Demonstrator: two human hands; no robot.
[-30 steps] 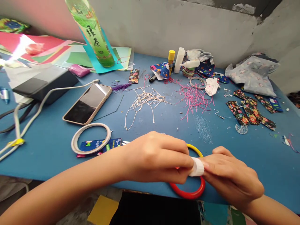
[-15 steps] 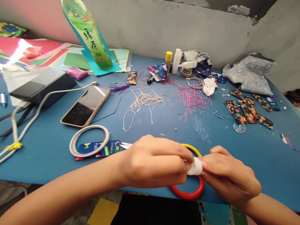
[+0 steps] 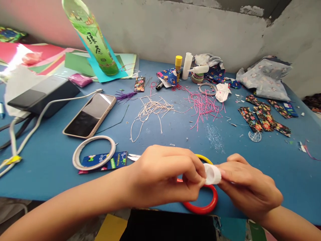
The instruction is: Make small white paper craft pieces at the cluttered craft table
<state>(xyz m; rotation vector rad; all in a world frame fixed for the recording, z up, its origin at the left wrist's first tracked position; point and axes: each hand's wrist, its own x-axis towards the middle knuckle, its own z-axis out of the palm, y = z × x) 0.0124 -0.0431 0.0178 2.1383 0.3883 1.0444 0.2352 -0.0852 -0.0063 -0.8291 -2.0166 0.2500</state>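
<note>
We have a small white ring (image 3: 213, 174) between our two hands, over the near edge of the desk (image 3: 276, 160). It sits just right of our left hand (image 3: 173, 177) and just left of our right hand (image 3: 250, 185), its opening partly turned toward us. Our left fingers are curled nearly closed, with the thumb and fingertips pinched together at the ring's left edge. Our right hand has the opposite edge pinched at the thumb, its other fingers folded and largely hidden beneath.

Our left forearm slants in from the near left corner, back of the hand up; our right forearm comes in from the near right, the wrist angled so the fingers point left.

Under our hands lie scissors (image 3: 212, 202), red and yellow handles showing behind and below the ring, the blade tips poking out to the left of our left hand. Farther left, a tape roll (image 3: 75, 157) lies on a blue patterned strip (image 3: 120, 159). Beyond our hands we see pale cords (image 3: 152, 108) and, to their right, pink cords (image 3: 204, 105).
</note>
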